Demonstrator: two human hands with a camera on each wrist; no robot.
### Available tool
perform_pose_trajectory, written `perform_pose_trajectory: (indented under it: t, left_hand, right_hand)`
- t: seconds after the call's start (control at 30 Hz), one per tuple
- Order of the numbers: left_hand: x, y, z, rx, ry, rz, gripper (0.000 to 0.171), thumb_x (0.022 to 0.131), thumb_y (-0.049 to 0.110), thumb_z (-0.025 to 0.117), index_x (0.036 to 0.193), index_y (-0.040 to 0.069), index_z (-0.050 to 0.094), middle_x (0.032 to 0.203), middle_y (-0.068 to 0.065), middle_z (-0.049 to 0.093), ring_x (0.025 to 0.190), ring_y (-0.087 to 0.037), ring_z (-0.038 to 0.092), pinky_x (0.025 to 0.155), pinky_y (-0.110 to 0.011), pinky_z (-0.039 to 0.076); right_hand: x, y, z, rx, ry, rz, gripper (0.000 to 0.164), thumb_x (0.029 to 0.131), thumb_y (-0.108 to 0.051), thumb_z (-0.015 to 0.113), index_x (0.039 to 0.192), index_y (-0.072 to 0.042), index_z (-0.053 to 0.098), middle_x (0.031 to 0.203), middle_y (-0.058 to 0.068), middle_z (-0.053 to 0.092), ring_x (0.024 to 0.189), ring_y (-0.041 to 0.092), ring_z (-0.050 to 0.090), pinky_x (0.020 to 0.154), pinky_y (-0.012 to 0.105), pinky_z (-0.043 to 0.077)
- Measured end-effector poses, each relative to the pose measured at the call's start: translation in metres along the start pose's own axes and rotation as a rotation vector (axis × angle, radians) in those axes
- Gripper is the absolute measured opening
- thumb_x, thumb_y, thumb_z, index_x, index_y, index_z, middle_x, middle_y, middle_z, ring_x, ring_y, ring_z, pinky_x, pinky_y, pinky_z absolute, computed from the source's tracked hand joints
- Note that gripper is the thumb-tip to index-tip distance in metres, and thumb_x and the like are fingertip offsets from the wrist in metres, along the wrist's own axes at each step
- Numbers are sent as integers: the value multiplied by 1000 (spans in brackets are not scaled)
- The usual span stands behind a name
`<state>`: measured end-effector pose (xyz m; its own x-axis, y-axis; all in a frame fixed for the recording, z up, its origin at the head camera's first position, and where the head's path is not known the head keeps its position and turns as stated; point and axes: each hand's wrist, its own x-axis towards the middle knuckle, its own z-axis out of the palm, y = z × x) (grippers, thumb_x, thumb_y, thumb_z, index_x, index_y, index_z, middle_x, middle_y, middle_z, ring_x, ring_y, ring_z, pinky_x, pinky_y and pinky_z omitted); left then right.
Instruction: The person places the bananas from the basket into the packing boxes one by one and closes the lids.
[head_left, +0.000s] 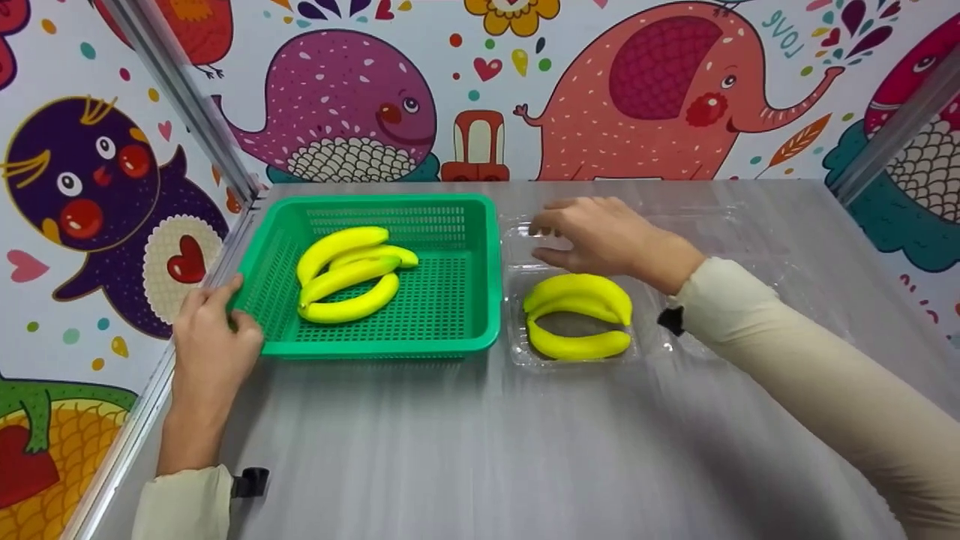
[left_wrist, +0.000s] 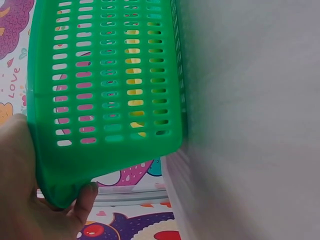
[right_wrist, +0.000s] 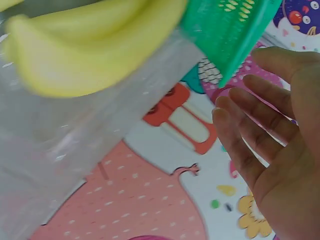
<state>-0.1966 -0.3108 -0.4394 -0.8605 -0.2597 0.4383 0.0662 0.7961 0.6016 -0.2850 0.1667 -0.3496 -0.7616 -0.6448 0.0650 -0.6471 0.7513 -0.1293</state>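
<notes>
My left hand grips the near left corner of a green plastic basket; in the left wrist view its thumb and fingers wrap the rim. Several yellow bananas lie bunched at the left side of the basket. To its right is a clear plastic container with more bananas in its left part. My right hand hovers over the back of this container, beyond the bananas. Its fingers are loosely bent with nothing between them, as the right wrist view also shows.
A grey table bears both containers. Patterned panels with cartoon animals rise behind it and to the left. A metal frame post stands at the back left corner, another at the right.
</notes>
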Motion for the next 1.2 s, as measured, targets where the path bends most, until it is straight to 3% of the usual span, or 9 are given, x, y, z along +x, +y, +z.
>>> perform_pose_trajectory:
  t: [0.23, 0.73, 0.93, 1.2]
  left_hand:
    - [0, 0, -2, 7, -19, -3, 53, 94, -4, 51, 146, -5, 64, 126, -39, 64, 115, -55, 63, 102, -71, 54]
    - [1, 0, -3, 4, -33, -15, 53, 95, -4, 52, 146, -5, 64, 130, -38, 63, 119, -54, 62, 105, -71, 53]
    - [1, 2, -3, 10, -29, -7, 52, 95, -4, 52, 145, -5, 65, 129, -37, 64, 118, -54, 64, 103, -71, 53]
    - [1, 1, -4, 1, -27, -2, 52, 95, -4, 52, 145, -5, 65, 129, -38, 64, 118, -56, 63, 102, -72, 53]
  right_hand:
    - [34, -29, -8, 2, 16, -76, 35, 100, -32, 78, 132, -16, 77, 128, 4, 79, 110, 23, 77, 88, 41, 67]
    - [90, -81, -11, 0, -45, -205, 37, 100, -34, 78, 133, -16, 76, 129, 2, 79, 117, 20, 73, 99, 38, 63]
    - [109, -97, -8, 13, -97, -250, 36, 102, -31, 76, 134, -14, 75, 129, 3, 79, 116, 19, 73, 103, 36, 61]
    - [130, -120, 2, 26, -182, -250, 42, 102, -33, 76, 139, -15, 73, 135, 2, 77, 121, 17, 72, 106, 34, 60]
